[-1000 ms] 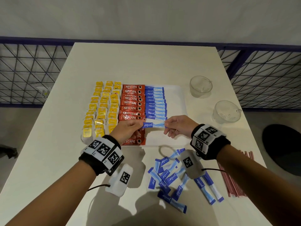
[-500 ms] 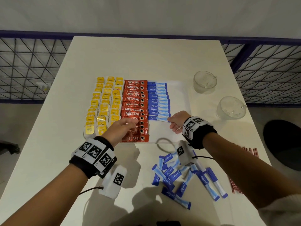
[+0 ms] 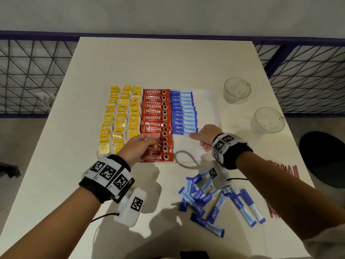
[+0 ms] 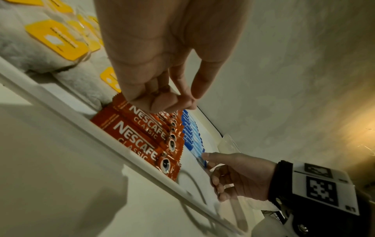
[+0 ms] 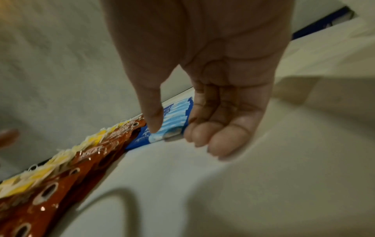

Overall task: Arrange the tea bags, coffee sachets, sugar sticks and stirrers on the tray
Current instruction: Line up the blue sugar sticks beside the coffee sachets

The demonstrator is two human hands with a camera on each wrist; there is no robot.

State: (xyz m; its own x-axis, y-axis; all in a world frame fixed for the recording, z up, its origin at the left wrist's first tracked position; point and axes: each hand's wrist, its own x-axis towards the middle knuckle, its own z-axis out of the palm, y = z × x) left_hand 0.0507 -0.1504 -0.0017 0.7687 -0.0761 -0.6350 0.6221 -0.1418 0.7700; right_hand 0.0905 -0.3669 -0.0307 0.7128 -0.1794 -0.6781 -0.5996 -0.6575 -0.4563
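Note:
On the white tray (image 3: 205, 101) lie yellow tea bags (image 3: 121, 118), red coffee sachets (image 3: 156, 113) and a row of blue sugar sticks (image 3: 183, 113). My right hand (image 3: 197, 141) rests at the right end of the nearest sugar stick (image 3: 183, 132), thumb tip touching it, fingers loosely curled and gripping nothing. The right wrist view shows that stick (image 5: 174, 115) flat on the tray under the thumb. My left hand (image 3: 152, 143) hovers over the near coffee sachets (image 4: 142, 133), fingers loosely curled and empty. Loose sugar sticks (image 3: 205, 200) lie on the table in front of the tray. Red stirrers (image 3: 283, 169) lie at the right, partly behind my forearm.
Two clear glass cups (image 3: 237, 90) (image 3: 267, 120) stand right of the tray. The tray's right part is bare. Sensor pods on cables hang under both wrists. A wire fence runs behind the table, and the floor drops away at both sides.
Both hands held a sugar stick by its ends; it now lies at the near end of the row. The left hand let go and drew back; the right stays at its end.

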